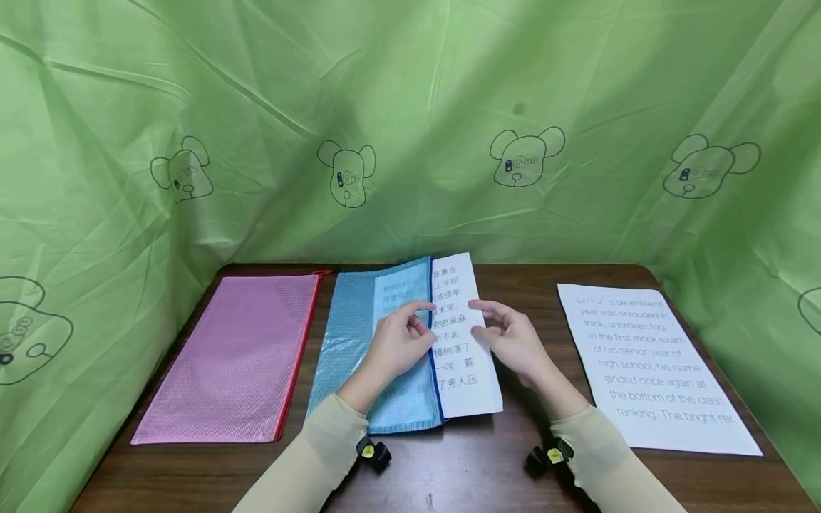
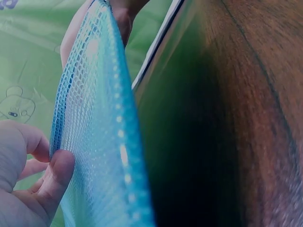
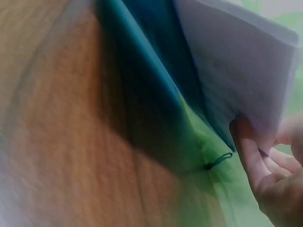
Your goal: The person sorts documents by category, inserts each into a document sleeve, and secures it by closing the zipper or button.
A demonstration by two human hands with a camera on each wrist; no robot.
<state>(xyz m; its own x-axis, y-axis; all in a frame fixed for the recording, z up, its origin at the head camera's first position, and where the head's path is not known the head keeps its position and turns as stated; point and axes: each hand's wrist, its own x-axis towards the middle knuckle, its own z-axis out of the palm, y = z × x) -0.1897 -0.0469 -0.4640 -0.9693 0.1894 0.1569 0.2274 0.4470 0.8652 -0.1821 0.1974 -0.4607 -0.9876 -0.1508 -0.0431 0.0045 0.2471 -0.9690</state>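
Observation:
A blue mesh zipper pouch (image 1: 340, 335) lies tilted up in the middle of the table. A white printed paper (image 1: 458, 385) is partly inside it, its right part sticking out past the dark blue edge. My left hand (image 1: 400, 342) pinches that edge between thumb and fingers; in the left wrist view the thumb presses the mesh (image 2: 99, 142). With thumb and fingers, my right hand (image 1: 513, 338) pinches the right edge of the paper. The right wrist view shows the paper (image 3: 236, 61) held upright, with a small zipper pull (image 3: 220, 161) hanging at the pouch corner.
To the left lies a pink mesh pouch (image 1: 231, 356) with a red zipper edge. A white sheet with English text (image 1: 648, 363) lies at the right on the brown wooden table (image 1: 449, 470). Behind the table hangs a green curtain (image 1: 423, 85) with bear drawings.

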